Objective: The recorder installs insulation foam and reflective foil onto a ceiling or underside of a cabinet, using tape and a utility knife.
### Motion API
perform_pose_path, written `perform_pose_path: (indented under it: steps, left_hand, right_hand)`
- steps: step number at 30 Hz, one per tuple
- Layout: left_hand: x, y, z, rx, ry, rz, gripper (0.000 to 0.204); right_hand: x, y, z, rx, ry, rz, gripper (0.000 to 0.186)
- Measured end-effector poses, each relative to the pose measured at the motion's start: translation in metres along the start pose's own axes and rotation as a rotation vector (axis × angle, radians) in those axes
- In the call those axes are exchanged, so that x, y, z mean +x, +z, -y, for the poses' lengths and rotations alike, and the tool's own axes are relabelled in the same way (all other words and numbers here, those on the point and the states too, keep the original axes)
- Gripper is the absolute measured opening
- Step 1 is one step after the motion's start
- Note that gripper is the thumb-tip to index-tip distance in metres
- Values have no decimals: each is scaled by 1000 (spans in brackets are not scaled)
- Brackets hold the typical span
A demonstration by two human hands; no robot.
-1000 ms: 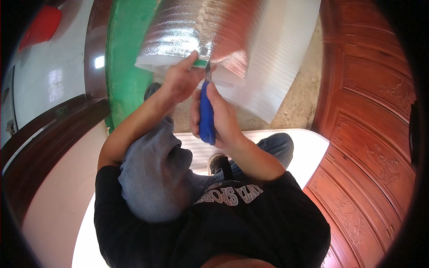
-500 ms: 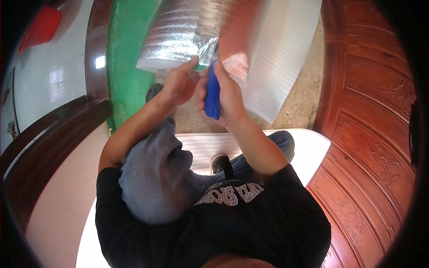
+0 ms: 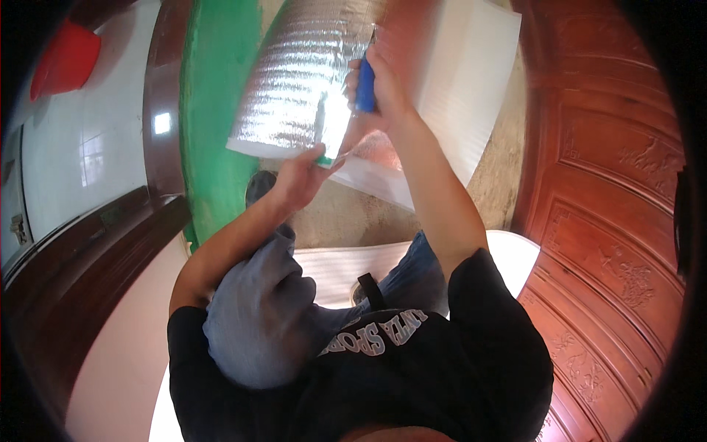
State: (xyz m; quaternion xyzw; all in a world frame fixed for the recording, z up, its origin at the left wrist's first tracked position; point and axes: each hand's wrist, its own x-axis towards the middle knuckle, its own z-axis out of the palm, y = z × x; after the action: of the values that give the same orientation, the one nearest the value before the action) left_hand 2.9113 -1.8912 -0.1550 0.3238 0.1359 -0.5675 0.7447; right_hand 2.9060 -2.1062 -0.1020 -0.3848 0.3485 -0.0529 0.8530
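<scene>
A silvery foil-faced foam sheet [image 3: 291, 92] lies before me, its white foam side [image 3: 471, 88] showing at the right. In my right hand [image 3: 388, 87] is a blue-handled knife [image 3: 365, 88], gripped with its dark tip pointing away from me at the foil. Part of the tip is hard to make out against the sheet. Closed on the sheet's near edge is my left hand [image 3: 298, 183], thumb on top of the foil. Between the hands, the foil parts along a slanting line from the white-backed piece.
Beneath the sheet are a green floor strip [image 3: 213, 96] and bare concrete [image 3: 346, 214]. Carved reddish wooden panels [image 3: 604, 147] rise at the right. At the far left, a red bucket [image 3: 66, 62] stands on pale tiles beyond a dark wooden sill [image 3: 96, 236].
My right hand has pushed the knife forward, away from me, along the foil. My left hand has come nearer me, and the sheet's near edge sits closer to my body.
</scene>
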Motion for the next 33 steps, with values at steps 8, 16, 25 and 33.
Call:
perform_pose_path:
  steps: [8, 16, 25, 33]
  left_hand:
    - [22, -48, 16, -125, -100, -35, 27]
    - [28, -64, 10, -38, -216, -175, 27]
    - [21, -96, 9, 70, -221, -254, 21]
    - [-9, 115, -178, 1648, -584, 461, 43]
  right_hand:
    - [104, -15, 50, -39, -47, -61, 45]
    - [182, -2, 95, -86, -104, -121, 46]
    - [257, -7, 173, -174, -139, -93, 44]
    - [263, -41, 177, -83, -144, -111, 47]
